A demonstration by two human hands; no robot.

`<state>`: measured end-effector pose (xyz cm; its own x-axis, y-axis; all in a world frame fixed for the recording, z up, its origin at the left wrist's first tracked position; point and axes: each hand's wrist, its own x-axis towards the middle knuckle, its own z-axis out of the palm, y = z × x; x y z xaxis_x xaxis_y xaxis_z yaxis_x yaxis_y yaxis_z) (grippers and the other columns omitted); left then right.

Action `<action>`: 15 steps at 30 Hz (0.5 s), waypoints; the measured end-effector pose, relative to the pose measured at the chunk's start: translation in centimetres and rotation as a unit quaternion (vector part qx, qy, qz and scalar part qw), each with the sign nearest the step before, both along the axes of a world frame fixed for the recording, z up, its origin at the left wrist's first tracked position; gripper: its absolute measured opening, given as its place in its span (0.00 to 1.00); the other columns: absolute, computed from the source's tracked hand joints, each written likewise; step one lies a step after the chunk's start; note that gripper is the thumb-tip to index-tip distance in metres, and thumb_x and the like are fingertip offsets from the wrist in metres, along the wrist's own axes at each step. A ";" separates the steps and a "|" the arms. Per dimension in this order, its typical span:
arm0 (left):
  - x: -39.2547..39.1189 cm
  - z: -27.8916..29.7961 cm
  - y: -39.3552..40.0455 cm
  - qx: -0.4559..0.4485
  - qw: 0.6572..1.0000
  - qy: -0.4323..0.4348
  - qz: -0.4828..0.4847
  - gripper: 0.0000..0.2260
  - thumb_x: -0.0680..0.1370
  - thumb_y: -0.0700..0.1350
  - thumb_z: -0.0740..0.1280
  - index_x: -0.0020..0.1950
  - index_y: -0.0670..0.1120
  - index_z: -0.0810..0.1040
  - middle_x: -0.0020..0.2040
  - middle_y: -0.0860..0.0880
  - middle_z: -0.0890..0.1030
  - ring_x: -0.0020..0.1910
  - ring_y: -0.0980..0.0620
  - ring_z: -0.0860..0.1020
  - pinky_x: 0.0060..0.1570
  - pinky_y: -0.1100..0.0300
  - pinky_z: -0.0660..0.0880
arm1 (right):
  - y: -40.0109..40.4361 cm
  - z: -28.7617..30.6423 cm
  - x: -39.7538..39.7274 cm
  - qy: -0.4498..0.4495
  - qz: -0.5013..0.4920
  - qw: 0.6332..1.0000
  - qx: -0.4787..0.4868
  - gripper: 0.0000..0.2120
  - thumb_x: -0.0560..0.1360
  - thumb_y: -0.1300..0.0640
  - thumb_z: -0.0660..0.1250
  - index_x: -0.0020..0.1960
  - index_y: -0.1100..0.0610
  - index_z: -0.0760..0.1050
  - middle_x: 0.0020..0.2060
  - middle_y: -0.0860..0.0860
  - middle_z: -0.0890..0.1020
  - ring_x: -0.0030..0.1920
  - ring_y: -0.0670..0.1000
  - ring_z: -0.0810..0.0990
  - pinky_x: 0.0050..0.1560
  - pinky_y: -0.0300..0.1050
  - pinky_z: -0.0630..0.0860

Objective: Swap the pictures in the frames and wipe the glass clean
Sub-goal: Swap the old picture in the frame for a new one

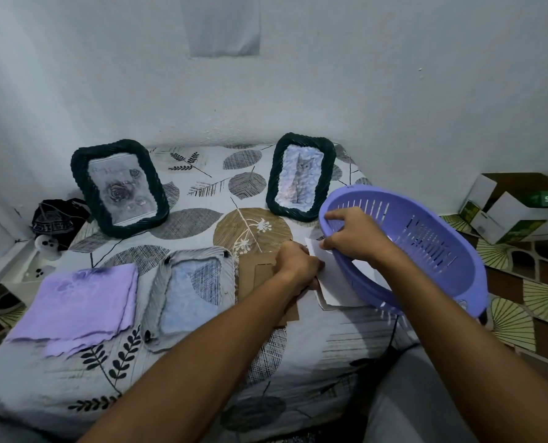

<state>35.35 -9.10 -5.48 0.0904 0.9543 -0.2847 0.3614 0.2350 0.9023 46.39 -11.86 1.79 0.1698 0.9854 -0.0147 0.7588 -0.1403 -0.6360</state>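
Getting a new picture out of the basket

The right hand (352, 235) pinches the purple basket (426, 247) rim, tipping it up so the left hand (298, 263), fingers curled, can hold the white paper (336, 282) beside the open frame (192, 289) lying flat.

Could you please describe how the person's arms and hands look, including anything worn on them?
Both forearms are bare, with no sleeves in view. The left hand and right hand wear no gloves, and no rings, watch or bracelets are visible. The fingers are uncovered.
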 end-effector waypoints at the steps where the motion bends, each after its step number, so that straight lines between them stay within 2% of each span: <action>1: -0.2 0.1 0.0 0.000 1.000 -0.002 -0.004 0.09 0.71 0.37 0.73 0.35 0.40 0.75 0.26 0.41 0.77 0.25 0.42 0.78 0.33 0.44 0.81 | 0.0 0.0 0.0 0.003 0.000 1.000 -0.001 0.31 0.70 0.60 0.74 0.72 0.56 0.69 0.68 0.54 0.74 0.61 0.57 0.77 0.55 0.54 0.78; 4: -1.1 0.7 0.1 0.020 1.000 -0.002 -0.008 0.09 0.72 0.39 0.74 0.38 0.41 0.74 0.32 0.41 0.79 0.28 0.42 0.79 0.33 0.43 0.81 | -0.1 -0.1 0.1 0.002 0.006 1.000 -0.007 0.32 0.69 0.59 0.75 0.71 0.56 0.69 0.68 0.55 0.74 0.58 0.57 0.78 0.51 0.54 0.80; 7: -2.5 1.9 0.6 0.152 0.980 0.124 -0.023 0.10 0.74 0.46 0.73 0.51 0.45 0.78 0.45 0.46 0.82 0.41 0.48 0.81 0.39 0.53 0.78 | 0.0 0.1 0.8 0.023 -0.003 1.000 -0.014 0.31 0.69 0.52 0.76 0.69 0.59 0.71 0.63 0.56 0.77 0.55 0.58 0.79 0.51 0.56 0.80; 8: -2.9 2.4 0.7 0.182 0.975 0.128 -0.026 0.10 0.75 0.47 0.72 0.53 0.44 0.79 0.46 0.47 0.82 0.41 0.48 0.82 0.38 0.54 0.79 | 0.0 0.4 1.4 0.040 -0.021 0.999 -0.010 0.28 0.70 0.51 0.75 0.67 0.60 0.73 0.58 0.57 0.80 0.51 0.59 0.81 0.48 0.55 0.81; 9: -3.1 3.1 0.7 0.197 0.974 0.104 -0.030 0.09 0.75 0.47 0.71 0.51 0.43 0.79 0.45 0.46 0.83 0.38 0.48 0.83 0.36 0.53 0.80 | 0.1 0.8 2.2 0.045 -0.040 0.998 -0.004 0.22 0.72 0.52 0.74 0.62 0.61 0.76 0.52 0.58 0.82 0.47 0.60 0.82 0.44 0.54 0.82; 11: -2.9 4.3 0.5 0.166 0.985 0.009 -0.038 0.09 0.76 0.46 0.70 0.49 0.40 0.78 0.41 0.42 0.82 0.32 0.46 0.83 0.30 0.49 0.81 | 0.4 1.3 4.8 -0.002 -0.083 0.996 -0.012 0.12 0.73 0.57 0.73 0.51 0.64 0.79 0.40 0.60 0.82 0.40 0.61 0.83 0.40 0.53 0.82; 13: -2.3 5.2 0.1 0.087 0.991 -0.083 -0.058 0.13 0.76 0.46 0.72 0.53 0.38 0.74 0.41 0.40 0.81 0.30 0.46 0.82 0.29 0.51 0.80 | 0.6 1.2 7.4 -0.082 -0.110 0.989 -0.061 0.10 0.70 0.61 0.74 0.46 0.67 0.79 0.32 0.61 0.80 0.34 0.60 0.82 0.35 0.51 0.80; 15: -1.5 5.6 -0.4 0.024 0.988 -0.135 -0.074 0.17 0.74 0.44 0.73 0.56 0.39 0.71 0.41 0.40 0.81 0.30 0.47 0.80 0.29 0.54 0.80 | 0.4 0.6 8.9 -0.137 -0.116 0.975 -0.133 0.13 0.67 0.61 0.77 0.44 0.68 0.77 0.28 0.60 0.78 0.29 0.58 0.81 0.29 0.48 0.79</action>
